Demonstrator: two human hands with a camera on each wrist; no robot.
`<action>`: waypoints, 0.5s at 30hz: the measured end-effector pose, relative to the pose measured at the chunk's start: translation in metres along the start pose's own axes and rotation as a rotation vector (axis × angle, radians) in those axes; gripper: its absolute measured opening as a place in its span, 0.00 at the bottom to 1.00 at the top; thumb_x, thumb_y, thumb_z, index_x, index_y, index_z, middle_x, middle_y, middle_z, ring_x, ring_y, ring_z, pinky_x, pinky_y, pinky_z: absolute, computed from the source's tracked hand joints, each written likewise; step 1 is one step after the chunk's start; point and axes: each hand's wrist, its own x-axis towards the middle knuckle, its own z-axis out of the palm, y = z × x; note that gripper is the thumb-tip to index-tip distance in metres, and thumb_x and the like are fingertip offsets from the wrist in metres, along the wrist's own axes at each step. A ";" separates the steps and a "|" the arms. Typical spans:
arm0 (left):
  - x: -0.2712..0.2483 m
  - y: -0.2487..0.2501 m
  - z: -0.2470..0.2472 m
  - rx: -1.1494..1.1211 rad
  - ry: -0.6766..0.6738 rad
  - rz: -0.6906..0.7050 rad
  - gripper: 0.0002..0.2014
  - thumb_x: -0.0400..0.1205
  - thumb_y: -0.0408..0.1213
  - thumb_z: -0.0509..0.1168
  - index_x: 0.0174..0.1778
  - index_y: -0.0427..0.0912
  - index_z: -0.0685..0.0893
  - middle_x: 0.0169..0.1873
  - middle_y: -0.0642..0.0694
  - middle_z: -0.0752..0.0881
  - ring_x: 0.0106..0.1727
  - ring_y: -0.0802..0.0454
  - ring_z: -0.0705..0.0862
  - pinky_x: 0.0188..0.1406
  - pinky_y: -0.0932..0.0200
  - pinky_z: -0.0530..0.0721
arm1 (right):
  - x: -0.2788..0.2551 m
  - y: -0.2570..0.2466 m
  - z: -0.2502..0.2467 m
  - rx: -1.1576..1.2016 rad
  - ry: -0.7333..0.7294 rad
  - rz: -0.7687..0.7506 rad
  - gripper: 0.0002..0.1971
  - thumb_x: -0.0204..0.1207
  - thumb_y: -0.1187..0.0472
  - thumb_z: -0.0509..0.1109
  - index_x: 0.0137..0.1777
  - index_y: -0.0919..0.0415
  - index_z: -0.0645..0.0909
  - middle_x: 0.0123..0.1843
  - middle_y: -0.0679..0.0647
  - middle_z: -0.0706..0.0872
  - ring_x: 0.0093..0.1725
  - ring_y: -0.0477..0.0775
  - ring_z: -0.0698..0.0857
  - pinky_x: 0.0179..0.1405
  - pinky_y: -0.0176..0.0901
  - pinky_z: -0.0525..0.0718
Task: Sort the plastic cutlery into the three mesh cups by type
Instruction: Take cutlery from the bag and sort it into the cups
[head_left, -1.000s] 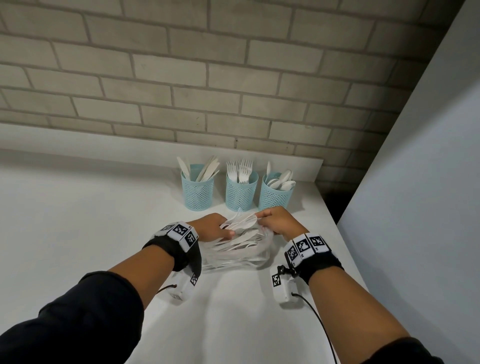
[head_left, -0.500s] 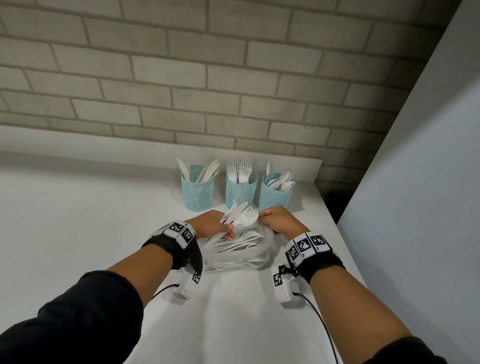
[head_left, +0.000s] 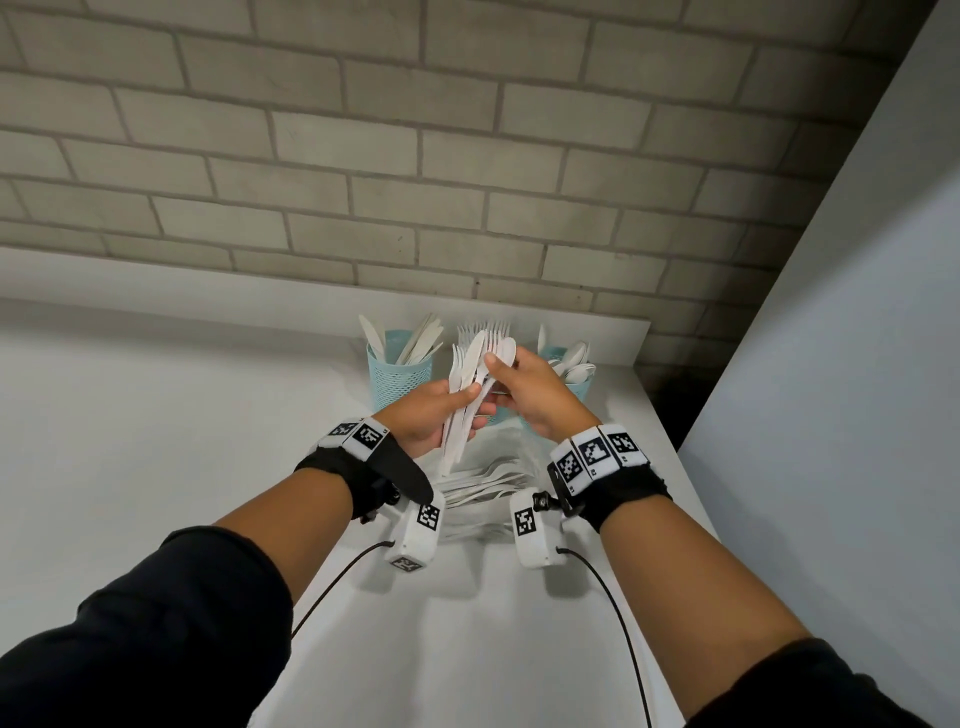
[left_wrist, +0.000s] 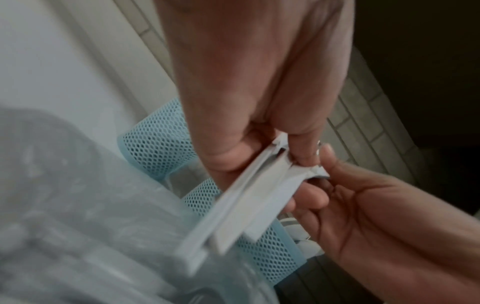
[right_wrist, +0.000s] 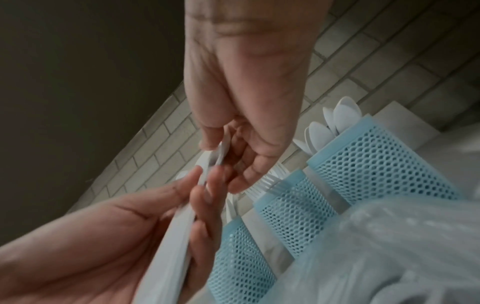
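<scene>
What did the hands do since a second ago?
The left hand lifted a bunch of cutlery up out of the clear bag. The right hand left the bag and now pinches a spoon in the bunch. The three mesh cups stayed put.

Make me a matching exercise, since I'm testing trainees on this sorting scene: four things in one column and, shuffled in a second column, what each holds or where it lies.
Things:
1. left mesh cup
2. right mesh cup
3. left hand
4. clear plastic bag

Contents or place:
A. holds spoons
B. lies on the counter below the hands, with unsorted cutlery in it
C. holds knives
D. grips a mixed bunch of white cutlery by the handles

Pairs: 1-C, 2-A, 3-D, 4-B
</scene>
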 end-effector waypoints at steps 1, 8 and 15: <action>0.000 0.000 0.000 -0.036 -0.007 -0.006 0.11 0.87 0.37 0.55 0.62 0.39 0.77 0.39 0.45 0.88 0.30 0.59 0.87 0.33 0.66 0.85 | 0.001 0.000 0.002 0.032 0.006 -0.004 0.10 0.84 0.60 0.61 0.61 0.61 0.77 0.49 0.56 0.86 0.46 0.53 0.86 0.48 0.44 0.85; -0.007 -0.003 -0.002 -0.093 -0.102 -0.024 0.14 0.88 0.36 0.51 0.68 0.45 0.74 0.58 0.39 0.85 0.44 0.52 0.90 0.47 0.58 0.88 | 0.004 0.007 0.009 -0.009 0.143 0.072 0.11 0.85 0.56 0.59 0.44 0.54 0.80 0.40 0.53 0.87 0.43 0.53 0.87 0.57 0.54 0.85; -0.009 -0.009 -0.006 -0.145 -0.112 -0.049 0.14 0.88 0.33 0.51 0.66 0.44 0.75 0.57 0.44 0.86 0.46 0.49 0.90 0.47 0.53 0.88 | 0.003 0.009 0.015 -0.029 0.168 0.100 0.10 0.85 0.58 0.59 0.46 0.55 0.81 0.42 0.53 0.88 0.42 0.53 0.87 0.57 0.54 0.86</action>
